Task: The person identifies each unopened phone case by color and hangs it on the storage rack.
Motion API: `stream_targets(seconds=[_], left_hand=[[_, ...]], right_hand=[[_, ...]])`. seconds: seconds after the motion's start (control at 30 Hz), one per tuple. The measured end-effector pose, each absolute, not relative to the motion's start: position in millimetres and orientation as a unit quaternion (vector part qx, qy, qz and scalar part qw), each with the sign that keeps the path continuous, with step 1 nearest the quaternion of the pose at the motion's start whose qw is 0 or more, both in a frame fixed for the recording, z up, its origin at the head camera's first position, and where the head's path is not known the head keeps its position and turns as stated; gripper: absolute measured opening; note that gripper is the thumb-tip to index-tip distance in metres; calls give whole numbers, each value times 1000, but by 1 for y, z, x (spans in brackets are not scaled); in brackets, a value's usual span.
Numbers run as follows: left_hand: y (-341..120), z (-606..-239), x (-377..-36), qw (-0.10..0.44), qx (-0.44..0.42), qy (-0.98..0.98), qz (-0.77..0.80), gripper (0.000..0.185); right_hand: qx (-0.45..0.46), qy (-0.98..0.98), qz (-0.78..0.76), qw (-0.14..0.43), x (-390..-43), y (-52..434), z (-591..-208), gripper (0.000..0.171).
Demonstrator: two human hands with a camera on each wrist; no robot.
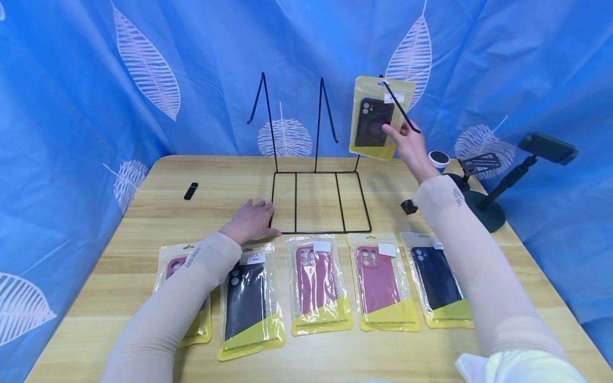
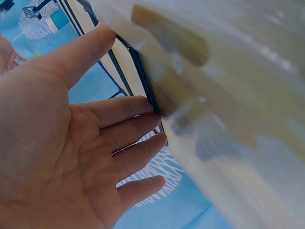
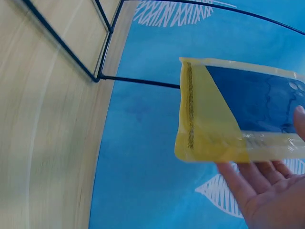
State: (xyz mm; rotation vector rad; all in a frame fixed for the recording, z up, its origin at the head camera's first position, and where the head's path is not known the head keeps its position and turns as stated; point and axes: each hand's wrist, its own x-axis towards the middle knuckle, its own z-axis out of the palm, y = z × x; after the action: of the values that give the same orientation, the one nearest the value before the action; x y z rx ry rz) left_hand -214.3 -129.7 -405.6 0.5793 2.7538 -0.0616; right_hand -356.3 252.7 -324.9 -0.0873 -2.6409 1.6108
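At the right hook of the black wire rack (image 1: pixel 317 173), my right hand (image 1: pixel 412 146) holds a bagged phone case (image 1: pixel 375 121), thumb on the front and fingers behind. The case is dark, in a clear bag with a yellow bottom. The hook's rod runs out in front of the bag from near its top hole. In the right wrist view the bag's yellow end (image 3: pixel 207 114) points left, above the spread fingers. My left hand (image 1: pixel 251 219) lies at the left front corner of the rack's base, its fingers extended and touching the wire (image 2: pixel 140 71).
Along the table's front lie bagged phone cases: pink ones (image 1: pixel 316 284) (image 1: pixel 383 282) and dark ones (image 1: pixel 246 298) (image 1: pixel 436 279); my left sleeve partly covers another pink one (image 1: pixel 203 324). A small black object (image 1: pixel 190 191) lies left. A phone stand (image 1: pixel 488 210) and white-topped cup (image 1: pixel 438 159) stand right.
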Motion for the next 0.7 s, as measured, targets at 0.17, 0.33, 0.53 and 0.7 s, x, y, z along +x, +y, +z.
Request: stream_targets(seconds=[0.17,0.33,0.53,0.7], left_hand=[[-127,-404,-214,171,200,965,-12,82],[-125,-403,-216,176,192,965,-12,83],[-125,-402,-217,180,181,967,-11,83],[-125,-402,-217,182,179,967,-7,83]], right_hand=[[-44,-887,459,-1,-338,273,-327,100],[-35,-932,349,-93,-303,296,-330,120],[26,-959,249,-130,-255,315,-345,122],[21,-973,189,-130,-219,327,-355,118]])
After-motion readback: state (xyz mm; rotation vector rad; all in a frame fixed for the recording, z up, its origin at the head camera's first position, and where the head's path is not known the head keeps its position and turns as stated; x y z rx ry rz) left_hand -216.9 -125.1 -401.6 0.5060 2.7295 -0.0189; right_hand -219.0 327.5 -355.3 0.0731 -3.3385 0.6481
